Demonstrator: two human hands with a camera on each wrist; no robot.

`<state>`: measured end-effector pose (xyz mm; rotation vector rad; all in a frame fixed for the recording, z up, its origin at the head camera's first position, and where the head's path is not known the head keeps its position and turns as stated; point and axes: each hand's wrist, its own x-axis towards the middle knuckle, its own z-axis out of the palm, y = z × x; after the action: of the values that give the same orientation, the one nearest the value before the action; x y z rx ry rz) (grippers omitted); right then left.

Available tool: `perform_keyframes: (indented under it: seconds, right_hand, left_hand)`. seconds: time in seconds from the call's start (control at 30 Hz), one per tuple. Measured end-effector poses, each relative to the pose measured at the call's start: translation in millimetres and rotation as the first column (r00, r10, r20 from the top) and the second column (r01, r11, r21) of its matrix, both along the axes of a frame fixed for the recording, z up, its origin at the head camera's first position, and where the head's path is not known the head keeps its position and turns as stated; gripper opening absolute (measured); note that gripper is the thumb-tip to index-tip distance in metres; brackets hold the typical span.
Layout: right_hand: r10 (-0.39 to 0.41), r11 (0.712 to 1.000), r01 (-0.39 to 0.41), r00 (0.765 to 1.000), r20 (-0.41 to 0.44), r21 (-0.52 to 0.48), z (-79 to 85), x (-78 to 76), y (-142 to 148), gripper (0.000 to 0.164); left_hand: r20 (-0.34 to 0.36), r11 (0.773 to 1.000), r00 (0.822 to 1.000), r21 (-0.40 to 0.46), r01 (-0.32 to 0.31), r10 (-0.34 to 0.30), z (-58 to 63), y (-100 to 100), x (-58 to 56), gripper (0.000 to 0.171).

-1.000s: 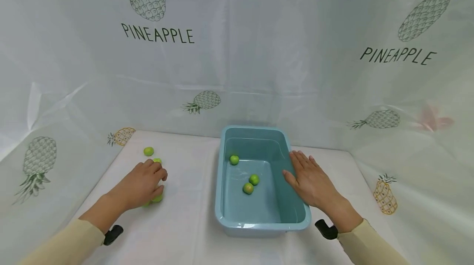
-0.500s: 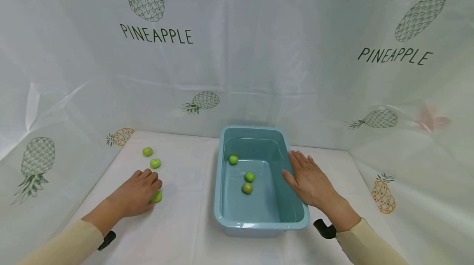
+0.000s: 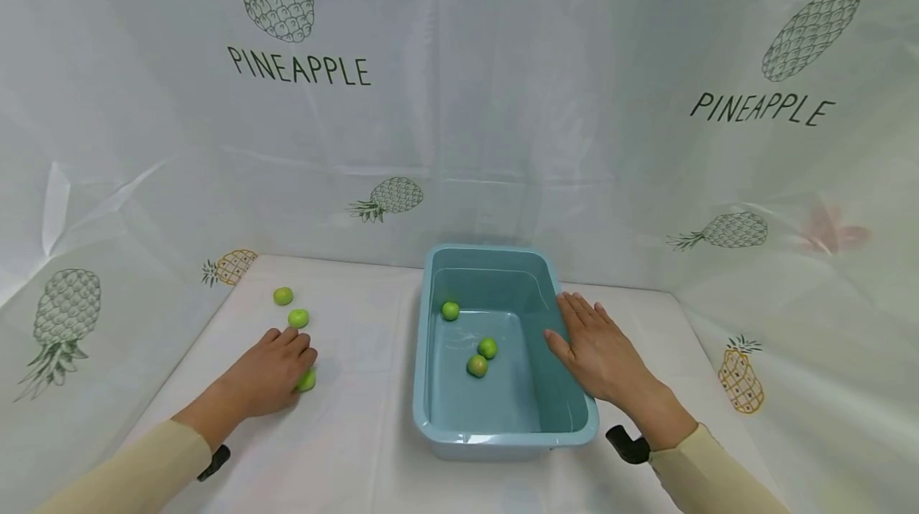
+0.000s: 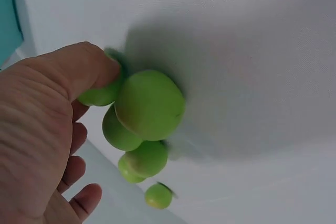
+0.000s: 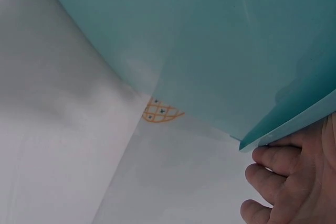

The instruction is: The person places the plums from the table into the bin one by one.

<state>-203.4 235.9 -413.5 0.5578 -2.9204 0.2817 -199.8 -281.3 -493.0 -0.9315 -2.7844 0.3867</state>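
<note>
My left hand (image 3: 271, 374) is low over the white cloth, left of the blue plastic tub (image 3: 422, 394). Its thumb and index finger pinch a small round green fruit (image 4: 100, 95), partly covered by the thumb in the left wrist view. A larger-looking green fruit (image 4: 150, 105) lies right beside it, with several more behind. Beyond the hand, two green fruits (image 3: 298, 318) show in the head view. My right hand (image 3: 603, 354) rests along the tub's right rim, fingers straight; in the right wrist view its fingertips (image 5: 257, 176) show beneath the rim.
Inside the tub lie three green fruits (image 3: 477, 365), one of them near the far left corner. A hanging plastic sheet (image 3: 502, 139) printed with pineapples encloses the back and sides. White cloth (image 3: 345, 450) covers the table.
My left hand has drawn a little toward me, uncovering a fruit behind it, and its fingers have closed in on another. One fruit in the tub has rolled slightly. The right hand stays put.
</note>
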Motion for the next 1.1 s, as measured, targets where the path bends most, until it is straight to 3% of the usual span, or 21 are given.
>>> perform_keyframes:
  seconds: [0.23,0.43,0.77,1.1]
  right_hand:
    - [-0.004,1.0,0.004,1.0,0.0,-0.008,-1.8,-1.2,0.7,0.071]
    - [-0.008,1.0,0.008,1.0,0.0,-0.012,-2.5,-0.7,-0.8,0.072]
    - [-0.006,1.0,0.006,1.0,-0.007,-0.003,-1.1,1.5,-2.5,0.071]
    - [0.001,1.0,-0.001,1.0,-0.018,-0.002,-1.7,0.3,-1.8,0.07]
  left_hand:
    - [-0.066,1.0,0.997,0.007,0.03,-0.03,-5.6,15.3,-9.6,0.035]
    - [-0.126,0.995,0.991,0.089,0.047,-0.035,-7.6,30.4,-21.7,0.039]
    - [-0.125,0.983,0.99,0.16,0.09,-0.071,13.0,45.7,-30.8,0.039]
    - [-0.208,0.959,0.973,0.24,0.15,-0.1,31.2,49.9,-40.2,0.036]
